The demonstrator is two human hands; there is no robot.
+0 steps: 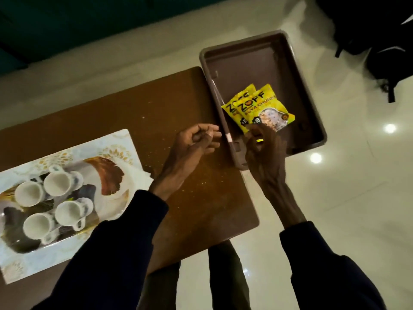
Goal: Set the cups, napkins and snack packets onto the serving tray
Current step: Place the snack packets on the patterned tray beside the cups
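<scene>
A white patterned serving tray (120, 142) lies at the left of the brown table (169, 108). Several white cups (59, 183) stand on it, with a white napkin (139, 179) peeking out at its right edge. A brown plastic bin (263, 63) rests at the table's right end, partly overhanging the floor. Inside it lie two yellow snack packets (257, 106), one over the other. My right hand (264, 151) reaches into the bin and grips the packets' near edge. My left hand (196, 142) hovers over the table beside the bin, fingers loosely curled with nothing in them.
A glossy light tiled floor (357, 175) surrounds the table. A dark backpack (380, 41) lies on the floor at the upper right. A dark green wall or cabinet (89, 25) runs along the top left.
</scene>
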